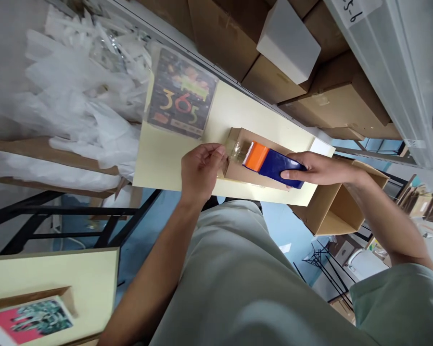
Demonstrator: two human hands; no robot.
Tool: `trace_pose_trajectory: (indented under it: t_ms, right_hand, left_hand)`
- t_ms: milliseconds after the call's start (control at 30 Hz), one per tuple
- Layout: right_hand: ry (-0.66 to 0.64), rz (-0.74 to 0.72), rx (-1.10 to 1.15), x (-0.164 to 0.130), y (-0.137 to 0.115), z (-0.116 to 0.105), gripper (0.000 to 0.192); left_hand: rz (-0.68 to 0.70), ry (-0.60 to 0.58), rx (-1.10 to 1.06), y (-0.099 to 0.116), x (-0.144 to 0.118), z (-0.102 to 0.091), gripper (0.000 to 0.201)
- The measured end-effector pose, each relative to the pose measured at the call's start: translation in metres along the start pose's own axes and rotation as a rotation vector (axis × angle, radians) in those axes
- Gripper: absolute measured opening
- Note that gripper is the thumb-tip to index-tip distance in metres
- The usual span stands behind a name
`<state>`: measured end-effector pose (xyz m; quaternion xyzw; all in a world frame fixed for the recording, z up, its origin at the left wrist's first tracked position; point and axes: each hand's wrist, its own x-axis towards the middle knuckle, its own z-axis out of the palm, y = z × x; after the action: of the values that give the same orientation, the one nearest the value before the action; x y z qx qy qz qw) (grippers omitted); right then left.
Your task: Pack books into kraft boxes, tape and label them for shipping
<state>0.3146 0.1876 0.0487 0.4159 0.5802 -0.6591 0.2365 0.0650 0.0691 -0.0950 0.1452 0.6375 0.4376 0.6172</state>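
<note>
A small brown cardboard box (243,136) lies on a pale yellow table (159,158). My right hand (319,168) grips a tape dispenser (272,163) with a blue handle and an orange head, pressed on top of the box. My left hand (201,168) pinches the clear tape end (234,148) at the left end of the box and steadies it.
A dark printed pack (182,93) in clear wrap lies on the table's far side. Crumpled plastic bags (82,86) pile at the left. Cardboard cartons (332,101) and a white block (288,41) fill a shelf behind. An open carton (337,211) sits at the right.
</note>
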Motion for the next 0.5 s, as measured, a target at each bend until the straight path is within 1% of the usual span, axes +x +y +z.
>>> trace_pose_trajectory:
  t_ms: [167, 300, 500]
  right_hand:
    - [-0.047, 0.017, 0.007, 0.008, -0.004, -0.003, 0.060]
    - [-0.079, 0.002, -0.008, 0.013, -0.003, -0.003, 0.059]
    - [-0.095, -0.009, -0.031, 0.018, -0.002, 0.000, 0.058]
  left_hand:
    - [-0.044, 0.017, -0.002, -0.002, 0.006, -0.002, 0.028]
    - [-0.058, 0.036, -0.013, -0.006, 0.007, -0.003, 0.032]
    - [-0.069, 0.050, -0.020, -0.019, 0.015, -0.004, 0.028]
